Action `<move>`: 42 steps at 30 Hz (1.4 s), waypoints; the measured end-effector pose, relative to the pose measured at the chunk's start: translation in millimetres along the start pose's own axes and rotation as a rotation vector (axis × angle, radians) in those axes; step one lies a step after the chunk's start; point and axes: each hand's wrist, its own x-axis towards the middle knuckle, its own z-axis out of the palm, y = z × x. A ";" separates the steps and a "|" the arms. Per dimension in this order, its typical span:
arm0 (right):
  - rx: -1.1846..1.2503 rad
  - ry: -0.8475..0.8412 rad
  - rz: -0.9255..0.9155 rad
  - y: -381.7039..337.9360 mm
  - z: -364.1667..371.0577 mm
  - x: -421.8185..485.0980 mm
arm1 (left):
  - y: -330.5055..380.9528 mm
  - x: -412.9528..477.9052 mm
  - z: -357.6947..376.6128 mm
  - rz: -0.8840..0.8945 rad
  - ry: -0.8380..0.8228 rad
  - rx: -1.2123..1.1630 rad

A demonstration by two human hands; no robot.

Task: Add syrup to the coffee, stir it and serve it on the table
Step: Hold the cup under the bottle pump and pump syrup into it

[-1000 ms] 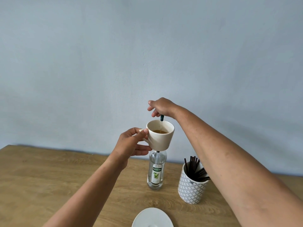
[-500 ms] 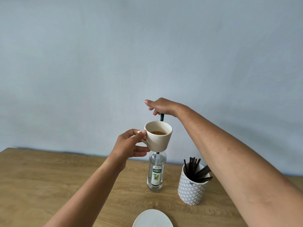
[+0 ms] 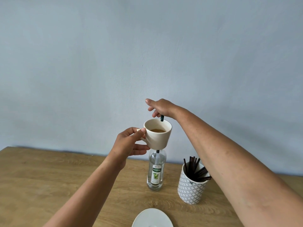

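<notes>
My left hand (image 3: 129,143) holds a cream coffee cup (image 3: 159,138) by its handle, lifted above the table and slightly tilted. Brown coffee (image 3: 158,130) shows inside it. A clear syrup bottle (image 3: 156,172) with a green-and-white label stands upright on the table right below the cup. My right hand (image 3: 160,107) rests closed over the bottle's pump head, which it hides. The dark green spout (image 3: 162,118) sticks out under the hand, over the cup's far rim. No syrup stream is visible.
A white patterned holder (image 3: 191,189) with several dark stir sticks (image 3: 194,167) stands right of the bottle. A white saucer (image 3: 152,218) lies at the near edge of the wooden table (image 3: 49,177). A pale blue wall rises behind.
One second ago a thin syrup stream ran from the spout into the cup; it has stopped. Both hands and the cup stay almost in the same place.
</notes>
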 end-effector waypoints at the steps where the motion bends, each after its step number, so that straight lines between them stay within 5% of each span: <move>1: -0.006 -0.009 0.008 -0.5 -1.3 -0.4 | 0.4 -0.1 -0.3 0.000 0.002 0.001; 42: 0.038 0.060 -0.011 3.6 0.9 1.4 | -1.1 0.7 3.6 -0.005 -0.018 -0.003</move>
